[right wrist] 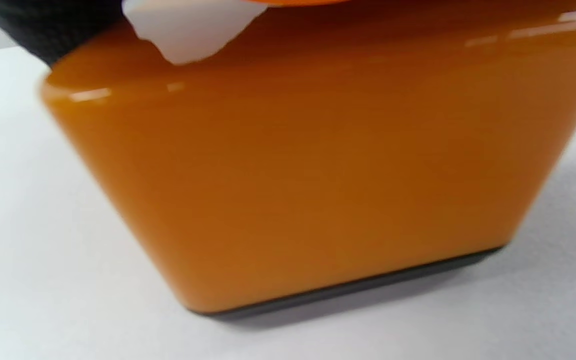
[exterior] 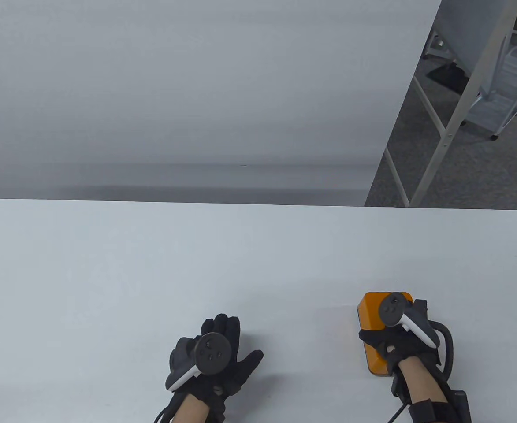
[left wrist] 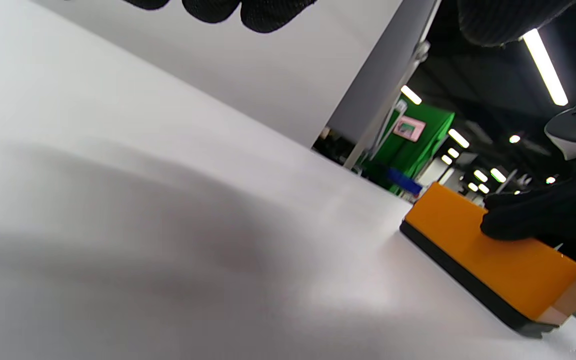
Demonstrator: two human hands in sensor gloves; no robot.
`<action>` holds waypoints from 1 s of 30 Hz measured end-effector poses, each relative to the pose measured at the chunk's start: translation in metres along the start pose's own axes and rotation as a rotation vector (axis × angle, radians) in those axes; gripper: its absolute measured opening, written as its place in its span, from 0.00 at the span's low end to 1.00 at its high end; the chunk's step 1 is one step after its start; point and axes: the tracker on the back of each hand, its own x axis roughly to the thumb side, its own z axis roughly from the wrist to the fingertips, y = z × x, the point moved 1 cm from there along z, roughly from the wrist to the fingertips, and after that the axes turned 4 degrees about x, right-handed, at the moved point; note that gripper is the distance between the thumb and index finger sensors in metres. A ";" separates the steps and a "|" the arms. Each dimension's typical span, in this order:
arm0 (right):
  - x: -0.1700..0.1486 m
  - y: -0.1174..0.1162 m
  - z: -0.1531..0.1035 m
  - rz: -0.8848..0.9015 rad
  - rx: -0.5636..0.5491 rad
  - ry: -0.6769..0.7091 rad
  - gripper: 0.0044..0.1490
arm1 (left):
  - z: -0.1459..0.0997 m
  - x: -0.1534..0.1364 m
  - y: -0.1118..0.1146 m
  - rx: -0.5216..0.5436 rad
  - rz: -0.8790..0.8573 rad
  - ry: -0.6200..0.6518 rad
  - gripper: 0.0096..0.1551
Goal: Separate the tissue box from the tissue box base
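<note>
An orange tissue box (exterior: pixel 370 315) sits on its thin dark base (left wrist: pixel 460 277) near the table's front right. My right hand (exterior: pixel 388 341) lies over the top of the box and grips it, with the thumb (left wrist: pixel 513 227) pressed on its left side. The right wrist view shows the box's end face (right wrist: pixel 308 175) close up, the base (right wrist: pixel 368 286) as a dark strip under it, and a bit of white tissue (right wrist: pixel 188 30) at the top. My left hand (exterior: pixel 223 352) rests flat on the table with the fingers spread, apart from the box and to its left.
The white table (exterior: pixel 152 273) has its far edge against a grey wall. Off the far right corner are white table legs (exterior: pixel 443 128) and a small step ladder (exterior: pixel 509 83) on the carpet.
</note>
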 end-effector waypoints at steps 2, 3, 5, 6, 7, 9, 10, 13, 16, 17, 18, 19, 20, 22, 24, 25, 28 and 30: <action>0.005 -0.002 -0.012 -0.005 -0.027 0.054 0.77 | -0.001 0.005 0.000 -0.005 0.005 0.012 0.61; 0.007 -0.003 -0.016 0.007 -0.041 0.071 0.77 | -0.001 0.007 0.001 -0.002 -0.014 0.020 0.61; 0.016 -0.003 -0.035 0.096 -0.087 0.171 0.76 | 0.001 0.011 0.006 -0.024 -0.106 0.031 0.62; 0.020 -0.003 -0.042 0.148 -0.099 0.222 0.76 | 0.002 0.013 0.009 -0.047 -0.157 0.050 0.62; 0.025 -0.004 -0.051 0.225 -0.099 0.289 0.76 | 0.003 0.016 0.013 -0.080 -0.219 0.072 0.62; 0.033 -0.005 -0.061 0.346 -0.086 0.407 0.75 | 0.003 0.020 0.019 -0.104 -0.318 0.073 0.63; 0.036 -0.006 -0.064 0.401 -0.070 0.446 0.75 | 0.004 0.022 0.021 -0.111 -0.354 0.080 0.63; 0.048 -0.015 -0.073 0.646 -0.007 0.631 0.75 | 0.005 0.027 0.026 -0.137 -0.533 0.083 0.64; 0.061 -0.027 -0.078 0.845 0.072 0.770 0.75 | 0.004 0.030 0.032 -0.149 -0.726 0.074 0.65; 0.064 -0.031 -0.079 0.890 0.100 0.793 0.74 | 0.004 0.031 0.034 -0.155 -0.770 0.071 0.66; 0.069 -0.038 -0.080 0.955 0.129 0.836 0.74 | 0.004 0.031 0.037 -0.163 -0.837 0.065 0.66; 0.073 -0.042 -0.080 0.993 0.150 0.855 0.74 | 0.004 0.032 0.039 -0.170 -0.880 0.057 0.67; 0.077 -0.048 -0.081 1.046 0.180 0.867 0.74 | 0.004 0.033 0.042 -0.182 -0.937 0.048 0.67; 0.083 -0.054 -0.081 1.089 0.195 0.907 0.73 | 0.004 0.035 0.046 -0.190 -0.997 0.045 0.69; 0.086 -0.059 -0.080 1.089 0.183 0.902 0.73 | 0.004 0.036 0.048 -0.196 -1.043 0.028 0.71; 0.087 -0.061 -0.080 1.086 0.176 0.908 0.73 | 0.004 0.035 0.049 -0.196 -1.059 0.024 0.72; 0.088 -0.067 -0.079 1.103 0.167 0.925 0.73 | 0.004 0.034 0.051 -0.199 -1.061 0.006 0.73; 0.088 -0.070 -0.079 1.104 0.162 0.924 0.73 | 0.004 0.035 0.054 -0.204 -1.051 0.001 0.73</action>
